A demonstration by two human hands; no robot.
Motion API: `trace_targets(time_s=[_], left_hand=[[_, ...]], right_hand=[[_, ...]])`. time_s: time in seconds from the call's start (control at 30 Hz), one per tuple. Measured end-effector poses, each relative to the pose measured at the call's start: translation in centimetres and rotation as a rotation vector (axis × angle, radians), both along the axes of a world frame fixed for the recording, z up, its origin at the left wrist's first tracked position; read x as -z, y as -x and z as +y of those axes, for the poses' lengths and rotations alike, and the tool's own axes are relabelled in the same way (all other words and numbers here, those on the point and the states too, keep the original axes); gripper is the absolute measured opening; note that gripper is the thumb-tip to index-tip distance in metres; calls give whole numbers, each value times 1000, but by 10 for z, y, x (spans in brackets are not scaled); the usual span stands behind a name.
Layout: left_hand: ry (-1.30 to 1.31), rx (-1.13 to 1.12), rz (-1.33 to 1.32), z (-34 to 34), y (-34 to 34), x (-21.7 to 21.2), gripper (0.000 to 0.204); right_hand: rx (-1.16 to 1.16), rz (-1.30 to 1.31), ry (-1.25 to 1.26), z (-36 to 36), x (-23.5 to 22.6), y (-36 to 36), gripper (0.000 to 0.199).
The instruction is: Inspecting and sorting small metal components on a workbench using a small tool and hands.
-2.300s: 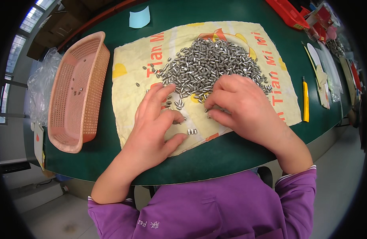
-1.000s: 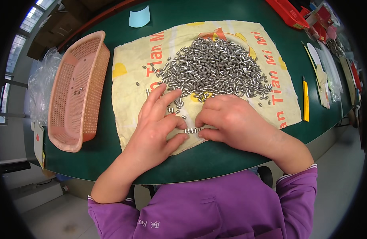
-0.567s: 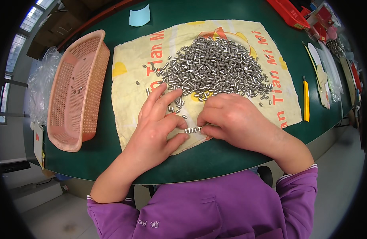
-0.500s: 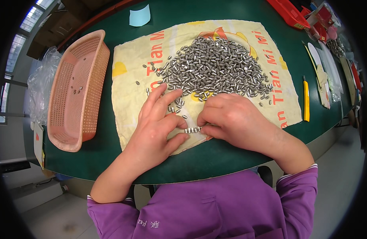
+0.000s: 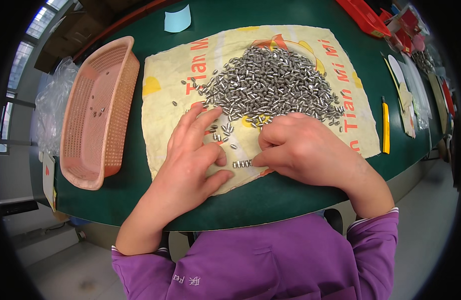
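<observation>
A short row of small silvery metal pieces [image 5: 242,163], lined up side by side, lies on the near part of the cloth. My right hand [image 5: 303,150] is closed with its fingertips at the row's right end; part of that end is hidden. To the left of the row, my left hand [image 5: 188,155] is open, its thumb and forefinger apart and empty. Its longer fingers stretch toward the pile. A large heap of the same small barrel-shaped metal pieces [image 5: 275,82] covers the cloth's far middle. Several loose ones [image 5: 224,134] lie between the heap and my left hand.
A yellow printed cloth [image 5: 160,120] is spread on the green table [image 5: 210,207]. On the left stands a pink plastic basket [image 5: 126,112] with a few pieces inside, next to clear plastic [image 5: 53,105]. A yellow cutter [image 5: 385,127] lies right, a blue note [image 5: 177,19] and red tray [image 5: 363,17] farther back.
My left thumb and forefinger have come away from the row's left end and spread apart. My right hand's fingers have curled in more, still at the right end.
</observation>
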State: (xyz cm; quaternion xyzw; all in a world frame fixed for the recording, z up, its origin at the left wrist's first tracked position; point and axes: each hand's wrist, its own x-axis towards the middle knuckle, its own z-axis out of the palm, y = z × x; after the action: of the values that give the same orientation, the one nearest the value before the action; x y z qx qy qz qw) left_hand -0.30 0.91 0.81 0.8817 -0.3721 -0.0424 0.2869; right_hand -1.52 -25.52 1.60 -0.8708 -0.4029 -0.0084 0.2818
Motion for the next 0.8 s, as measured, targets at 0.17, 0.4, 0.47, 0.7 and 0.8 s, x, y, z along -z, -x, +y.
trace_targets(time_s=[0.17,0.4,0.47,0.7,0.8], left_hand=[[-4,-4,17,1,2,0,30],[2,-6,30,0,2,-1,28],[8,-6,30,1,2,-1,27],[-8,-16,36,1,4,-3,27],[-18,-19,35,2,4,-5,26]], right_hand=[[-40,-54,3,-2,-2,-2,17],[-75,-85,38,0,1,-2,19],[-85,-102,58,1,1,-1,20],[-129,-164,105,5,5,1,25],[-130,-162,103,6,7,3,26]])
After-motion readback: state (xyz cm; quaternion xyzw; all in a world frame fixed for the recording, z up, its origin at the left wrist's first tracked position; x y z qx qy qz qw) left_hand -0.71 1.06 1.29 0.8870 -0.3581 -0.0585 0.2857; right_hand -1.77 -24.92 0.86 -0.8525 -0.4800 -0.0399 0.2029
